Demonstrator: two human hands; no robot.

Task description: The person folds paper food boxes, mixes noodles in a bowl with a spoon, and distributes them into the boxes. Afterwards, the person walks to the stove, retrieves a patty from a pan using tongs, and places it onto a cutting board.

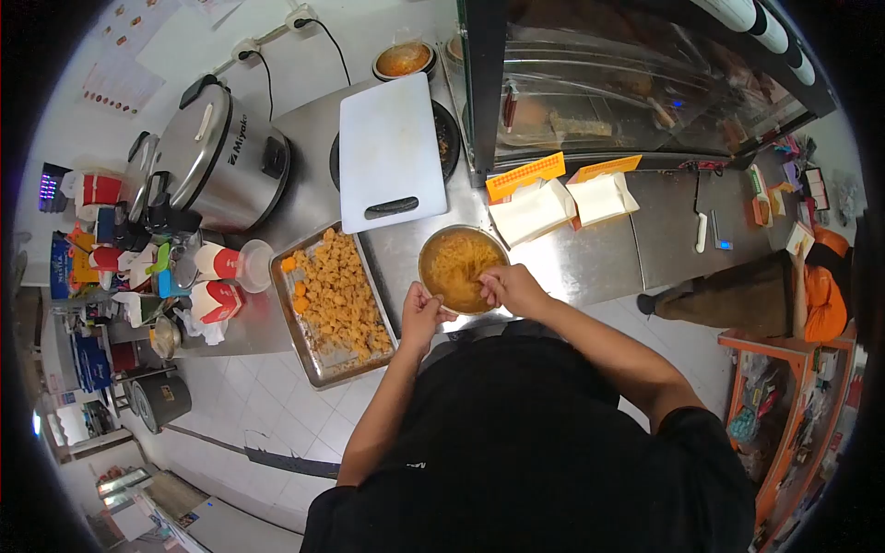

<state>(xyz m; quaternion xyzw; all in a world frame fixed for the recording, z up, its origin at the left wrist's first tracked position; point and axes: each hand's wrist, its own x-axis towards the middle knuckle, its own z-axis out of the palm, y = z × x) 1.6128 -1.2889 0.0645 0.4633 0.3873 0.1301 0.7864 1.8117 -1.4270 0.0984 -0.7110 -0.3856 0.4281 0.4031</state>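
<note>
In front of my body stands a round metal bowl [464, 231] with a yellow-orange, saucy mixture [458, 261] inside. My left hand [423, 315] is closed at the bowl's near-left rim, thumb and fingers pinching the edge. Over the near-right side of the bowl, my right hand [513, 288] has its fingers closed together, pointing down into the mixture. Whatever those fingers hold is too small and hidden to name. Left of the bowl lies a metal tray [320, 376] of golden fried pieces [338, 286].
A white cutting board [392, 147] lies on a dark round pan [449, 138] behind the bowl. Two open paper boxes [533, 214] stand at right, below a glass display case [590, 83]. A large Miyako cooker [217, 157] is at left. Another person [820, 295] is far right.
</note>
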